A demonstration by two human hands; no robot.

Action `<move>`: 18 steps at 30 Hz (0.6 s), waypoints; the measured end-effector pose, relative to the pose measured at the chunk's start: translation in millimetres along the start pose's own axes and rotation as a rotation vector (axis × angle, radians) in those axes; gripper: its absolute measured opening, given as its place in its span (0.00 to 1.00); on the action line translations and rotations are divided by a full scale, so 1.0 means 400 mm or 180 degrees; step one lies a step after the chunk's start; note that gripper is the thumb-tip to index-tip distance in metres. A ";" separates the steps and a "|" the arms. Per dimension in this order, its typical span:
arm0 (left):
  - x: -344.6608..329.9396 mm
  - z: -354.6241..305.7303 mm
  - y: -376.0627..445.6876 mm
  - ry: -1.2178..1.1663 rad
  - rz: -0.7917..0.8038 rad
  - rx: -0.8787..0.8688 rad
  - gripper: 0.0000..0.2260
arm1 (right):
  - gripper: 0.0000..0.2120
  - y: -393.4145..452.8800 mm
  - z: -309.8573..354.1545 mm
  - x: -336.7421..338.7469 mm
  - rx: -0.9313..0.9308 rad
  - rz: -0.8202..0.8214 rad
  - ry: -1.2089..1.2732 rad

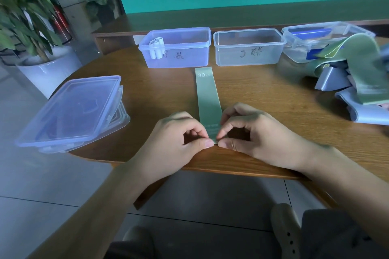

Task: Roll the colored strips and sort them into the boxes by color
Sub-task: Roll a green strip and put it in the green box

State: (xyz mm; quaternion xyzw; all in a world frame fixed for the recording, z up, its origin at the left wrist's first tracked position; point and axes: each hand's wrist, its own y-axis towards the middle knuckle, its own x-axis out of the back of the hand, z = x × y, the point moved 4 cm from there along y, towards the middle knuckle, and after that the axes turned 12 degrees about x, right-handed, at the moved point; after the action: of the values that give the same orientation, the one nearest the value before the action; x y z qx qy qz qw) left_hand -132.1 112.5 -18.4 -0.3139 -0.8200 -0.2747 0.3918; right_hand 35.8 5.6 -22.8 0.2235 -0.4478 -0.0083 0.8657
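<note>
Translucent plastic boxes line the desk's (263, 82) far side: the bluish box (176, 48) holds pale rolled strips (156, 48), the clear box (248, 47) beside it nothing visible. Flat on the wood lies a matte green strip (207, 94); the left hand (179, 139) and right hand (254, 132) pinch its near end.

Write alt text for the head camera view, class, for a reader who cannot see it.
Both hands, left hand and right hand, pinch the near end of a flat green strip on a wooden table. Beyond it stand a blue-tinted box holding pale rolls and an empty clear box; unrolled strips pile at right.
</note>
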 end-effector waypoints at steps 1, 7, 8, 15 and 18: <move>0.001 0.002 0.003 0.0002 -0.0016 0.0012 0.04 | 0.05 0.002 0.000 0.001 -0.0012 -0.0020 -0.0003; 0.007 -0.002 0.010 0.0051 -0.0096 0.0057 0.07 | 0.04 0.007 -0.005 0.015 -0.0254 -0.0178 0.0021; 0.007 -0.004 0.011 0.0065 -0.0095 0.0081 0.07 | 0.05 0.009 -0.007 0.016 -0.0315 -0.0185 0.0023; 0.000 0.003 0.023 0.0039 -0.0208 0.0353 0.07 | 0.09 0.019 -0.027 0.023 -0.0819 -0.0205 0.0018; -0.001 -0.006 0.027 -0.0183 -0.0153 0.0205 0.01 | 0.09 0.023 -0.029 0.026 -0.0834 -0.0326 0.0068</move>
State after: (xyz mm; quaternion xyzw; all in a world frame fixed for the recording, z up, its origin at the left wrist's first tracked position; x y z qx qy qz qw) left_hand -123.0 117.8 -15.4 -0.2891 -0.8467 -0.2484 0.3713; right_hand 49.3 16.1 -17.1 0.1312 -0.4217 -0.1086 0.8906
